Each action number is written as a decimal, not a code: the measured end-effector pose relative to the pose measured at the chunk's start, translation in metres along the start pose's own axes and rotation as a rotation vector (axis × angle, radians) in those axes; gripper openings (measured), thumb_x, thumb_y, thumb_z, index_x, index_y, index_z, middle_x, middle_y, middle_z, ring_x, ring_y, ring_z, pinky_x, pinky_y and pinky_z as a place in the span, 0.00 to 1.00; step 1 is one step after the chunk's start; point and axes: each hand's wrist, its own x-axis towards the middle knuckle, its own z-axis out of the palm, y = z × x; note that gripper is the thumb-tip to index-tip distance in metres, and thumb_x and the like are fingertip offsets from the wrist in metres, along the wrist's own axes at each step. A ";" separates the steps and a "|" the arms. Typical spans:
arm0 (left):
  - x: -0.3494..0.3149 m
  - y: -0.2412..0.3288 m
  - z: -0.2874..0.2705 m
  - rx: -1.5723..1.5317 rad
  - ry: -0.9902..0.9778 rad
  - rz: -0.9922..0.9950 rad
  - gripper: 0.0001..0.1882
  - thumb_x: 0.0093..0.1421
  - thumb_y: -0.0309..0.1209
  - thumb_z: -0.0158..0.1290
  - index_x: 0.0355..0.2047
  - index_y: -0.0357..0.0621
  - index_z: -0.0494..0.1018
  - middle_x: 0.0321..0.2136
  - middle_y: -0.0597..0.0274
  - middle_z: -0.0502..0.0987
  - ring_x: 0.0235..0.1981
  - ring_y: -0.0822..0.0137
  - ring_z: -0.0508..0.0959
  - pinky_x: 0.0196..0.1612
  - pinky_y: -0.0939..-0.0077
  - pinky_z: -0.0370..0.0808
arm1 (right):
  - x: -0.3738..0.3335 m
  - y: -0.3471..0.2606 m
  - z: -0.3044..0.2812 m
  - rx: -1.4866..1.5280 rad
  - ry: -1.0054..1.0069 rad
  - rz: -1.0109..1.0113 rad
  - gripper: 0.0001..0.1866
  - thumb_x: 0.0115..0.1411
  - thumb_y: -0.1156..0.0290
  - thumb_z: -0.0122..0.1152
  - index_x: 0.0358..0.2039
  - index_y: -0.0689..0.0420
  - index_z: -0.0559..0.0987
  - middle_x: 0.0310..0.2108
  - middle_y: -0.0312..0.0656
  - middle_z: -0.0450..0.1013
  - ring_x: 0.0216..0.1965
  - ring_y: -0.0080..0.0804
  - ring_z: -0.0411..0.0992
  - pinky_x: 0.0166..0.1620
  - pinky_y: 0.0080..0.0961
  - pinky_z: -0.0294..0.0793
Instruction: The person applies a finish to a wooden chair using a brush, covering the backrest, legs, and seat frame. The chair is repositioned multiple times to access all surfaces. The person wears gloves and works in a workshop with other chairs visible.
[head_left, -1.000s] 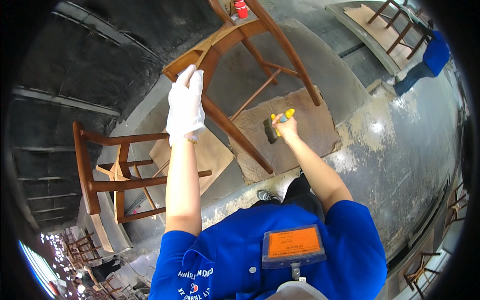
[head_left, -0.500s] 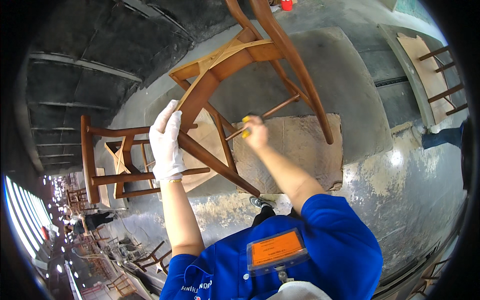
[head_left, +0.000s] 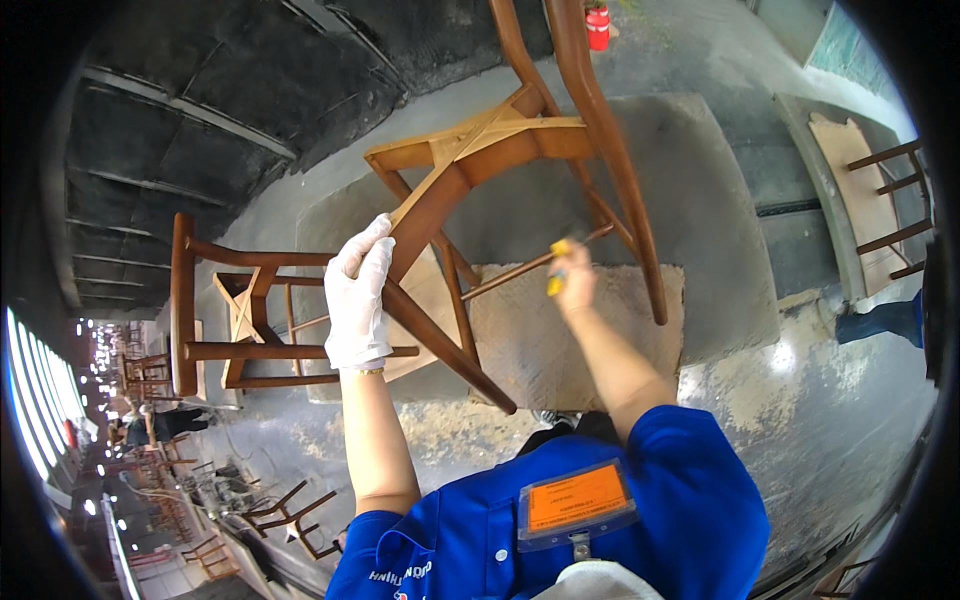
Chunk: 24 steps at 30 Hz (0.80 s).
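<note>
Working the wooden chair's [head_left: 455, 192] rung [head_left: 502, 281] seems the step in hand. The right hand's [head_left: 576, 287] grip pinches a blurred yellow-handled tool [head_left: 561, 247]; whether it touches, I can't tell. The gloved left hand's [head_left: 359, 305] grip clasps the tilted chair, mid-scene over brown cardboard [head_left: 535, 350]. Another stroke calls for firm holding.

A furniture workshop, of factory scale. Indicative features: a seatless wooden chair frame [head_left: 433, 212] at the centre; a second, similar frame [head_left: 265, 351] to its left; further chair frames [head_left: 290, 520] at lower left; brown protective sheeting [head_left: 530, 345] spread over worn, blotched concrete flooring [head_left: 745, 430]; dark wall panels [head_left: 180, 130]; and a blue work shirt [head_left: 455, 535] bearing an orange identity badge [head_left: 575, 503].
</note>
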 end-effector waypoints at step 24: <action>-0.041 -0.029 0.002 -0.117 0.117 0.024 0.22 0.68 0.27 0.65 0.59 0.33 0.75 0.46 0.51 0.83 0.44 0.64 0.85 0.40 0.71 0.88 | 0.078 -0.206 -0.131 1.105 0.144 -0.194 0.13 0.64 0.86 0.65 0.39 0.50 0.79 0.48 0.44 0.80 0.53 0.44 0.78 0.60 0.48 0.78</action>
